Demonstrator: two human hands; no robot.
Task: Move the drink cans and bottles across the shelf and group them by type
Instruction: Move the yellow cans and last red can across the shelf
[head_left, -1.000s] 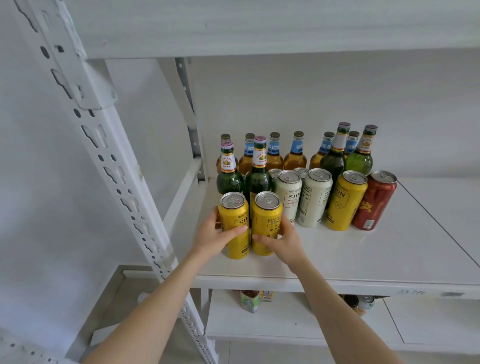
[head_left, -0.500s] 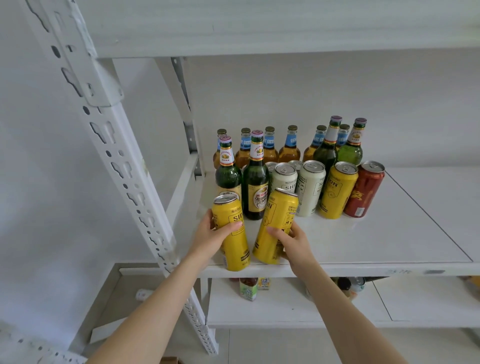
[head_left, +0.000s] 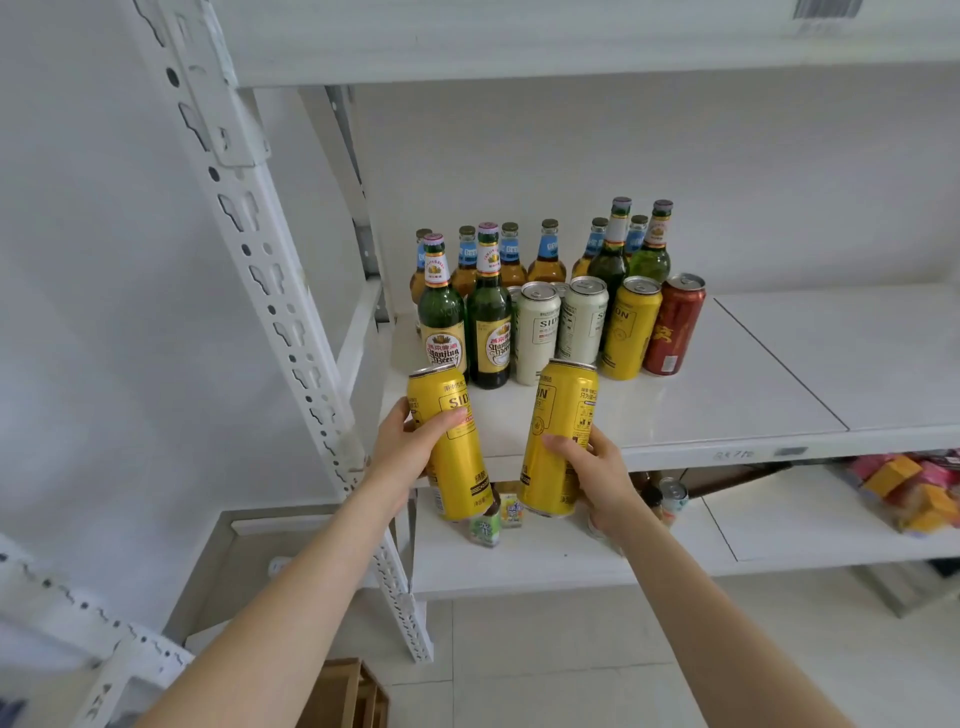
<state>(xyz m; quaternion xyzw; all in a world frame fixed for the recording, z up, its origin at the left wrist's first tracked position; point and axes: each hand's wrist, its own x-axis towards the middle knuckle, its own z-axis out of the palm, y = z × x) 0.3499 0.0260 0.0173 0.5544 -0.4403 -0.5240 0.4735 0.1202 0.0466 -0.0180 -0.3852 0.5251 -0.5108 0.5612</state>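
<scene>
Hands L (head_left: 410, 457), R (head_left: 597, 470) w/ 2 yellow cans (head_left: 558, 410); fingers (head_left: 595, 439) part-hidden.

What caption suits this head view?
Left hand grips the left yellow can, right hand the right yellow can, both off the shelf holding Yanjing beer bottles.

White shelf (head_left: 727, 400), upright bottles (head_left: 488, 332) and cans (head_left: 537, 332) clustered left
</scene>
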